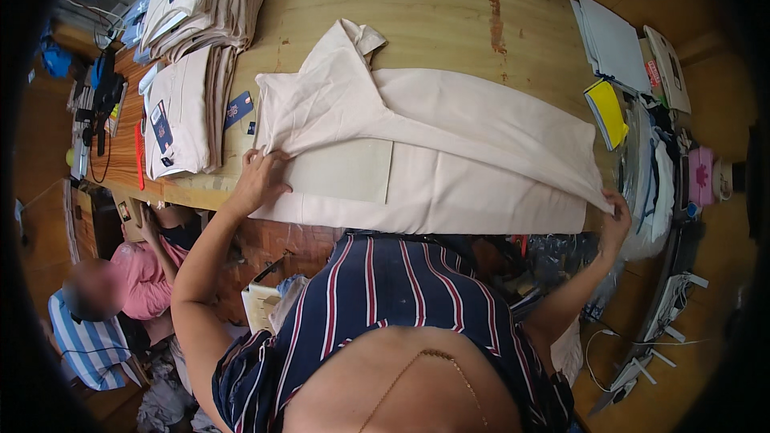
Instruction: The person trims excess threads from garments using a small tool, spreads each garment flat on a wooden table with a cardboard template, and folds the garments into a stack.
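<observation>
A pale cream shirt [481, 168] lies sideways across the table in front of me, one side folded inward over its body. Its sleeve [341, 44] points toward the far side. A flat beige card [345, 170] rests on the shirt at the left, partly covered by the fold. My left hand [261, 182] grips the shirt's left end beside the card, fingers on the cloth and thumb apart near the card. At the far right, my right hand [616, 220] is closed on the corner of the folded side.
Stacks of folded cream shirts [188, 104] stand at the left, with a dark blue tag [238, 110] beside them. White sheets [613, 44], a yellow packet [605, 115] and plastic bags [642, 192] line the right. Another person in pink [148, 277] sits at lower left. The wooden table [433, 8] extends beyond the shirt.
</observation>
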A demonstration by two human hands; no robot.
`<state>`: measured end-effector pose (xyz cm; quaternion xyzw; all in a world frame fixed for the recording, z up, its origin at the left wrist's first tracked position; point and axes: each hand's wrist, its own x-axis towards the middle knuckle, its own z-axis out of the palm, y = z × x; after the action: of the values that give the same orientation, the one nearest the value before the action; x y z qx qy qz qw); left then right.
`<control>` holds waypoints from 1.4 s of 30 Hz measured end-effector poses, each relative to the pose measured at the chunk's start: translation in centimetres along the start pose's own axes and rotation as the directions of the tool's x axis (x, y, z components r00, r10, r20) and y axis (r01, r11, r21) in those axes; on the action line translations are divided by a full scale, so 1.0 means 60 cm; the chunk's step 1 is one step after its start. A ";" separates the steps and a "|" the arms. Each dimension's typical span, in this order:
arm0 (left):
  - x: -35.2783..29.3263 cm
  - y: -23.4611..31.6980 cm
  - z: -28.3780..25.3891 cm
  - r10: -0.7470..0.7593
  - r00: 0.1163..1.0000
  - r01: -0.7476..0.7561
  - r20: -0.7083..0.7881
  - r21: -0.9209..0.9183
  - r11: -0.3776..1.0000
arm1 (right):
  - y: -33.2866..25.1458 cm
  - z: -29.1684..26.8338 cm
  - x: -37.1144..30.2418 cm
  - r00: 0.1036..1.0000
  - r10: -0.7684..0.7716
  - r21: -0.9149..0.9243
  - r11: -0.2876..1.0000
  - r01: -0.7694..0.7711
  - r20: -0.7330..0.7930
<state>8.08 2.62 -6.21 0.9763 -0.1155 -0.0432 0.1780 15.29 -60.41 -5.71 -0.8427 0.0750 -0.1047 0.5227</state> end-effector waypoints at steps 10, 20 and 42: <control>-0.031 -0.020 0.030 0.097 0.990 -0.096 -0.102 0.010 0.995 | -0.054 0.111 0.019 0.975 -0.177 -0.882 0.428 0.199 0.135; -0.044 -0.018 0.050 -0.043 0.957 -0.010 -0.287 -0.182 0.983 | -0.233 0.723 0.165 0.734 -0.279 -0.417 0.675 0.608 0.619; -0.022 -0.018 0.040 -0.169 0.976 0.126 -0.134 -0.284 0.951 | -0.486 0.434 -0.221 0.099 -0.940 0.902 0.342 0.262 0.328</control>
<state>6.70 3.10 -8.75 0.9486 -0.0207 0.0049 0.3159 9.61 -21.84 7.91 -0.4582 -0.6294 0.0797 0.6226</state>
